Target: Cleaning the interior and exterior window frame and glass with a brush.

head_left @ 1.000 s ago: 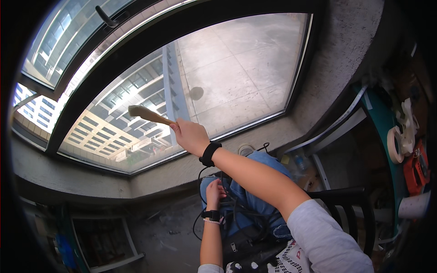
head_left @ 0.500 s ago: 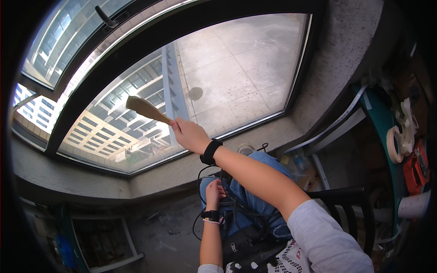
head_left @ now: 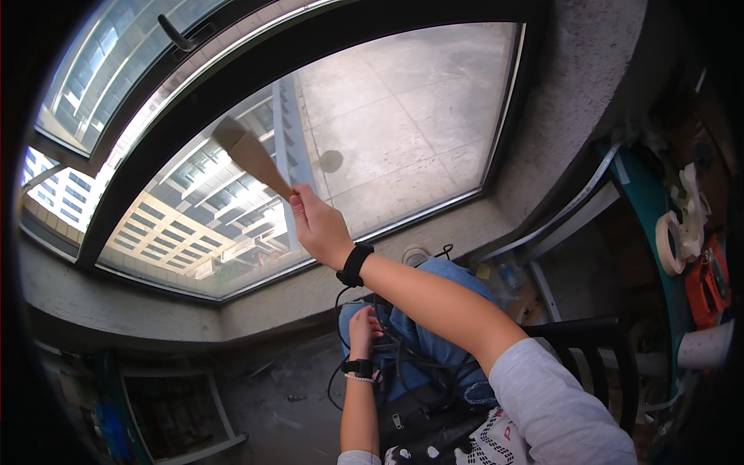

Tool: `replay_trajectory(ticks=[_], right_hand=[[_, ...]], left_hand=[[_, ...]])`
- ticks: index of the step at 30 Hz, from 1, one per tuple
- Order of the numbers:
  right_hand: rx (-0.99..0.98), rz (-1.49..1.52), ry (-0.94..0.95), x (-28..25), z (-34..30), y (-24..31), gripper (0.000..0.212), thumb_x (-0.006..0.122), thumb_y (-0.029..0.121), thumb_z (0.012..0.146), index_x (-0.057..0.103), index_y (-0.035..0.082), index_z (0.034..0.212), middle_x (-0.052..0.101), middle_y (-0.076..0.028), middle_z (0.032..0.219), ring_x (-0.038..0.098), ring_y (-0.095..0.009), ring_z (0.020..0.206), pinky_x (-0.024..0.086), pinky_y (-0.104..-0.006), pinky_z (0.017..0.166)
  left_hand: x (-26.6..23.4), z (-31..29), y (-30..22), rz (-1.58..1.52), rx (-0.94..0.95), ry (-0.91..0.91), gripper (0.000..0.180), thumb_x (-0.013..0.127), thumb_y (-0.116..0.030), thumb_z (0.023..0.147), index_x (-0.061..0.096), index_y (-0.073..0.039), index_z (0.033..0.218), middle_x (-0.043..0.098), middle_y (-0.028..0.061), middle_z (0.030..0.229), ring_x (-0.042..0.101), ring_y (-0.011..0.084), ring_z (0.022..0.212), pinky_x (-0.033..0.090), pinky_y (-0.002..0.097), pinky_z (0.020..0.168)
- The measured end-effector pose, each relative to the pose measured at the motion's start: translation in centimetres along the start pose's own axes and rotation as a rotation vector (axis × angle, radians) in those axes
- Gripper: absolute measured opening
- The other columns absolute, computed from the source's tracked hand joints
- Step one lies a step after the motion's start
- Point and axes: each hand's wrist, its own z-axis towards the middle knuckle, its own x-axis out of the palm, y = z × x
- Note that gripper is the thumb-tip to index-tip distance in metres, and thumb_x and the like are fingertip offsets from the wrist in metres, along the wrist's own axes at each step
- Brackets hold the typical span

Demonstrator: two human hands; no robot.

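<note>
My right hand (head_left: 324,232) is closed round the narrow handle of a flat wooden brush (head_left: 260,159). The brush points up and to the left, its broad, darker end in front of the window pane (head_left: 403,101); whether it touches the glass I cannot tell. My left hand (head_left: 362,329) rests low by my knee with fingers loosely curled, and nothing shows in it. Black cables (head_left: 399,349) lie looped across my blue jeans (head_left: 457,283), close beside the left hand.
A dark window frame (head_left: 194,101) surrounds the pane, with a handle (head_left: 177,32) at upper left. Below runs a concrete sill (head_left: 178,314). A black chair (head_left: 604,341) stands at my right, near a green-edged table (head_left: 647,209) with tape rolls (head_left: 668,242) and an orange tool (head_left: 707,287).
The brush has tilted more upright, its broad end rising and its flat face turning into view. My right hand has turned and lifted slightly at the fingers. My left hand stays put.
</note>
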Motion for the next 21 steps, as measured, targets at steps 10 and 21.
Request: replay_trajectory(ticks=[10, 21], right_hand=[[0.29, 0.267, 0.03, 0.0, 0.5, -2.1, 0.034, 0.04, 0.034, 0.084, 0.041, 0.0, 0.087, 0.052, -0.015, 0.066, 0.051, -0.029, 0.06, 0.039, -0.0354, 0.056], [0.383, 0.225, 0.278, 0.0, -0.3, -2.2, 0.04, 0.049, 0.039, 0.079, 0.053, -0.001, 0.078, 0.047, -0.005, 0.06, 0.04, -0.012, 0.056, 0.034, -0.0263, 0.052]], left_hand=[[0.3, 0.1, -0.1, -0.015, 0.008, 0.012, 0.022, 0.045, -0.025, 0.08, 0.049, -0.003, 0.082, 0.047, 0.0022, 0.052, 0.045, 0.0098, 0.038, 0.036, 0.0193, 0.031], [0.2, 0.2, 0.1, 0.006, 0.0, 0.008, 0.022, 0.044, -0.025, 0.08, 0.048, -0.003, 0.081, 0.046, 0.0022, 0.053, 0.044, 0.0096, 0.037, 0.037, 0.0195, 0.032]])
